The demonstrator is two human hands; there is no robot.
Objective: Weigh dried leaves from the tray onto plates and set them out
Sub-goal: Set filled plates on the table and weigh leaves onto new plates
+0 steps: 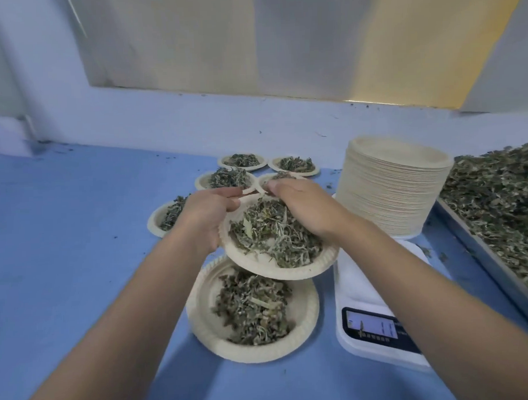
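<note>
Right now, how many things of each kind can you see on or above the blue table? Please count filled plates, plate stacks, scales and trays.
Filled paper plates: 7, counting the lifted plate that the left hand grips
Stack of empty plates: 1
Scale: 1
Tray of dried leaves: 1
Total: 10

The light in here is even, cool and fairly bright, with a warm yellow cast on the panel (401,60) at upper right. Shadows are soft: the lifted plate (259,268) dims the plate beneath (207,315), and the forearms darken the blue table (63,236). Everything looks slightly soft, the edges bowed by the wide lens, the scale's screen (372,326) unreadable.
</note>
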